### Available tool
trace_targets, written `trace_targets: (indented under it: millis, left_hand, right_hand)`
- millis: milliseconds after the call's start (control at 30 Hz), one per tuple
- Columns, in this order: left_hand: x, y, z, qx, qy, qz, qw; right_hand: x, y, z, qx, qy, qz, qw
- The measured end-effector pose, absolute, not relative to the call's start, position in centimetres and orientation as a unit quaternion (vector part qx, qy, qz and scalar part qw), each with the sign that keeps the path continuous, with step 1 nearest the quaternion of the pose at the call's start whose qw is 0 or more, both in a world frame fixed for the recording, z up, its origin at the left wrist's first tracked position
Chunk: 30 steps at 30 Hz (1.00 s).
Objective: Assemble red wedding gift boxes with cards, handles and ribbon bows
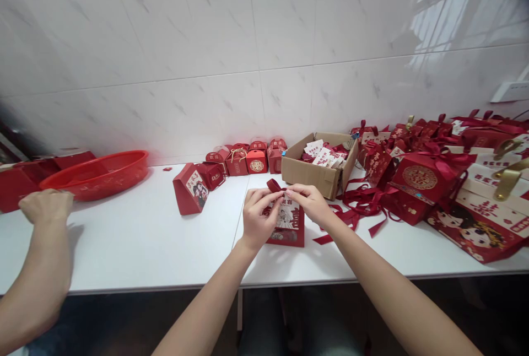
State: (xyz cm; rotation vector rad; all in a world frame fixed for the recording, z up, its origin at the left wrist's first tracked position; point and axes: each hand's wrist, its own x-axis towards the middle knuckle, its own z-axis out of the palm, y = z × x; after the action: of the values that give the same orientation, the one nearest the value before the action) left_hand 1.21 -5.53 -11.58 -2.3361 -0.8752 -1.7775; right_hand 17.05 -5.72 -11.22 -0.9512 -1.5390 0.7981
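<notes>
A small red gift box (293,239) with a printed picture stands upright in front of me near the table's front edge. A dark red ribbon (273,184) loops up from its top. My left hand (261,214) is closed in a pinch on the ribbon at the box's top left. From the right, my right hand (309,201) pinches at the same spot, its fingertips almost touching the left ones. My fingers hide much of the box's upper front and the exact grip.
A cardboard box (306,174) of cards stands behind my right hand. Loose ribbons (367,201) and piled gift boxes (417,182) lie rightward. Small boxes (237,162) line the wall; a gable-shaped box (188,190) stands left. Another person's hand (45,206) is by a red basin (103,179).
</notes>
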Motion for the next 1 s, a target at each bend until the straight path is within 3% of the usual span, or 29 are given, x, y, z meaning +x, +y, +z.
trace_targets:
  millis: [200,400,633,1000]
  left_hand:
    - [1.2,-5.8,-11.4,-0.736,-0.327,-0.591,-0.044]
    - [0.4,-6.2,-11.6,-0.721,-0.393,-0.57,0.037]
    - [0.4,-6.5,-11.5,-0.72,-0.379,-0.581,-0.032]
    - [0.8,-6.1,-12.1,-0.722,-0.404,-0.561,0.001]
  right_hand:
    - [16.8,-5.7,-10.9,-0.406,-0.648,0.344,0.546]
    - [16.3,-5.9,-10.7,-0.424,-0.64,0.34,0.542]
    - [15.6,-6.1,-10.7,-0.439,-0.628,0.324,0.555]
    - [15.2,-6.3,-10.5,-0.44,-0.625,0.317,0.562]
